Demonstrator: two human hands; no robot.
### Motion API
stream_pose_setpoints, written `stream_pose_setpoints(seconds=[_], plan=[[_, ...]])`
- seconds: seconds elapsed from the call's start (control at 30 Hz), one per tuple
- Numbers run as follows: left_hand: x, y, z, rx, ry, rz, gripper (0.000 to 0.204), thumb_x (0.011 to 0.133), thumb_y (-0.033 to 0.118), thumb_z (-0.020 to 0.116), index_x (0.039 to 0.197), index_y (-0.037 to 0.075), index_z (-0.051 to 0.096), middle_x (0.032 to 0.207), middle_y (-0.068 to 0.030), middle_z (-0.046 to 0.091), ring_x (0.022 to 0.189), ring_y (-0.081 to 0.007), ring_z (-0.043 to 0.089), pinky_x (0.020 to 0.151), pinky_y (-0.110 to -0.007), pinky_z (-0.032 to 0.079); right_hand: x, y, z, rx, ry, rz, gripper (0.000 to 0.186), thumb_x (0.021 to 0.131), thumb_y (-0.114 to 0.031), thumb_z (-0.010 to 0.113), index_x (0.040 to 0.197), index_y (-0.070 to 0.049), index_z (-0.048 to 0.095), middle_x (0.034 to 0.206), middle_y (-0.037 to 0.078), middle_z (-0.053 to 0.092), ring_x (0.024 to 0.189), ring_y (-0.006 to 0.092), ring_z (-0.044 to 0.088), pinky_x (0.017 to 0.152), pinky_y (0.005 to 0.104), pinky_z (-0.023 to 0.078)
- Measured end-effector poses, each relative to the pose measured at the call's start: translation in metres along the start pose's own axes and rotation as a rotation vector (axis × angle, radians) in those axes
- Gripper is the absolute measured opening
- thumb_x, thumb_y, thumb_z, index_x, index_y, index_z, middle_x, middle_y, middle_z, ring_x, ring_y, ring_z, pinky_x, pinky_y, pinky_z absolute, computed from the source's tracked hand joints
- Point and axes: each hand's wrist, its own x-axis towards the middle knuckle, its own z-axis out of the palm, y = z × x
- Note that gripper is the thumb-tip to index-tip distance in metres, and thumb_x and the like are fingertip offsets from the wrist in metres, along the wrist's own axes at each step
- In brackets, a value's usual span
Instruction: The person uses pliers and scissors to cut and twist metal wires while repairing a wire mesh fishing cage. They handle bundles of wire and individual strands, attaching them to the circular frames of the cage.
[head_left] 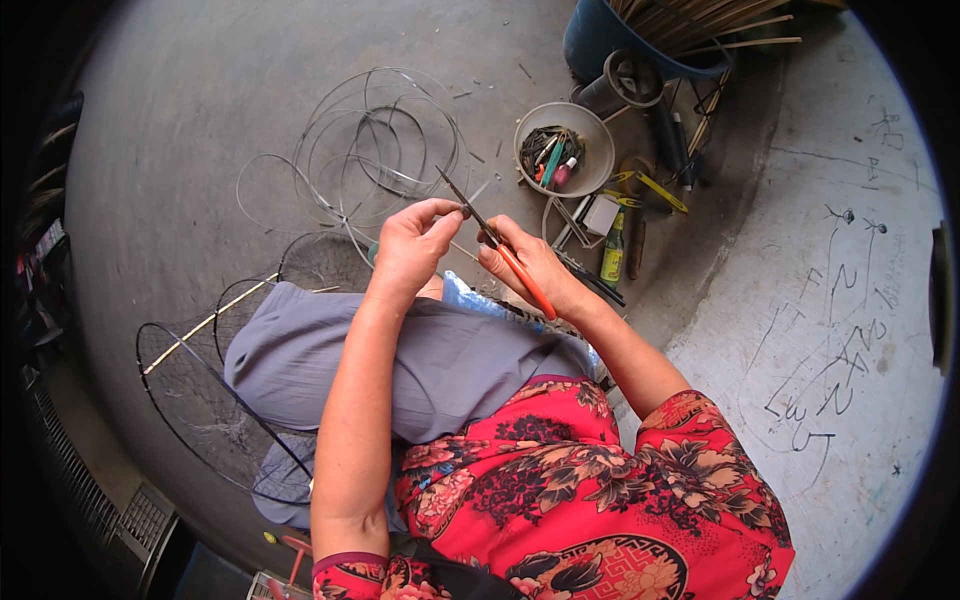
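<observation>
The scissors (525,280) are held by the right grip (535,268), blades parted, close by the left grip (412,243), where a small dark piece (465,212) is pinched, probably to steady it. The bowl (600,150) and wire (398,177) are set on the floor (230,110), presumably for easy reach.

red floral shirt (540,440), grey cloth (440,365), orange scissor handles (528,284), blue bucket (588,42)

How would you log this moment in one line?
right hand: holds orange-handled scissors; left hand: pinched, beside blades; wire loops: on floor
</observation>
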Motion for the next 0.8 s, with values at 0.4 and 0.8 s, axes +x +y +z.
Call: stream_pose_setpoints(seconds=[0.4,0.8], plan=[[0.003,-0.009,0.000,-0.034,-0.008,-0.019,0.022,0.105,0.015,0.080,0.121,0.000,0.083,0.089,0.0050,0.074,0.072,-0.0029,0.054,0.063,-0.024,0.045,-0.006,0.012,0.010,0.061,0.079,0.018,0.054,0.111,-0.056,0.070,0.119,-0.003,0.061,0.088,0.008,0.058,0.084,0.0154,0.053,0.079,0.0348,0.051],[0.002,-0.010,0.004,0.003,-0.019,-0.056,0.019,0.107,0.014,0.078,0.120,0.001,0.084,0.084,0.0092,0.065,0.067,-0.0004,0.045,0.058,-0.022,0.036,-0.009,0.032,0.027,0.125,0.175,-0.001,0.051,0.111,-0.053,0.071,0.121,-0.004,0.063,0.085,0.003,0.058,0.080,0.0112,0.051,0.073,0.0312,0.048]])
